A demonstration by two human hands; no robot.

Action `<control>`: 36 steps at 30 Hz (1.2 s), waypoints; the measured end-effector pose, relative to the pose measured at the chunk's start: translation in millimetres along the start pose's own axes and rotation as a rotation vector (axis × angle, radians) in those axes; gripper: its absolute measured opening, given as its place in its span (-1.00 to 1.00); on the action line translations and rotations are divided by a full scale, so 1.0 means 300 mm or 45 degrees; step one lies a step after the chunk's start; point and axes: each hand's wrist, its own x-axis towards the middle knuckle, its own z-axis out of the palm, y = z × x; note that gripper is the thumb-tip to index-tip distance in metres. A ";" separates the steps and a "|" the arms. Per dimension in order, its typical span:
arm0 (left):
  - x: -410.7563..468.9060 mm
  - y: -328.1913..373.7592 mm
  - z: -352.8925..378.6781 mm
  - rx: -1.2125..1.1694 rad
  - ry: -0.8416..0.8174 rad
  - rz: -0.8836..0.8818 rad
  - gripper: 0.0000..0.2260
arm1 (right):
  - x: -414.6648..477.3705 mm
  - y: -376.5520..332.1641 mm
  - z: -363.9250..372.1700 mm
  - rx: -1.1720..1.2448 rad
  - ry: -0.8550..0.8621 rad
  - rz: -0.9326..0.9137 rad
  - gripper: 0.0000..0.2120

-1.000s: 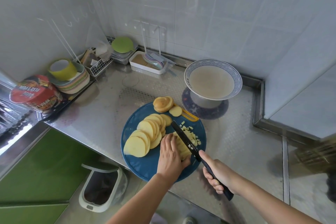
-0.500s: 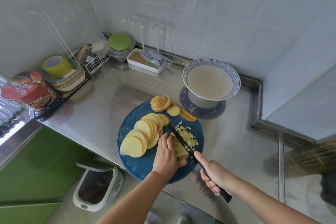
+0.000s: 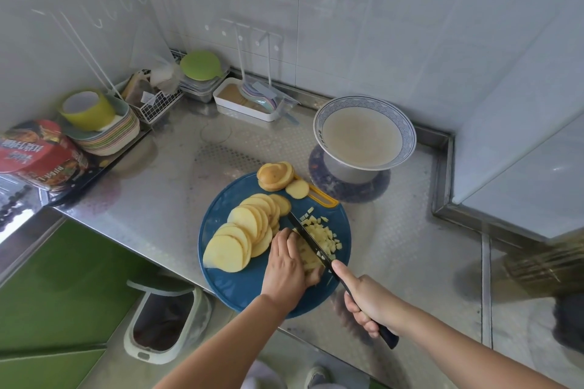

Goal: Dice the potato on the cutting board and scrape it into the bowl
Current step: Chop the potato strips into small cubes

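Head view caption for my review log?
Left hand steadies potato strips on blue board; right hand dices them with knife.

light: soft, even daylight | shadows: faint | edges: wide-angle bowing, blurred right corner

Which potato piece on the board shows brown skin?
The domed end piece at the cutting board's far edge, toward the bowl; the fanned slices show only pale flesh.

Your steel counter (image 3: 151,199) carries the blue cutting board (image 3: 240,289) at its front edge, a dark round mat (image 3: 380,188) just behind, white tray (image 3: 243,112) and wire basket (image 3: 155,107) by the back wall.
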 end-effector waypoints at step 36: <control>0.000 0.023 -0.019 -0.001 -0.026 -0.002 -0.26 | 0.056 0.008 -0.038 0.125 -0.017 -0.083 -0.33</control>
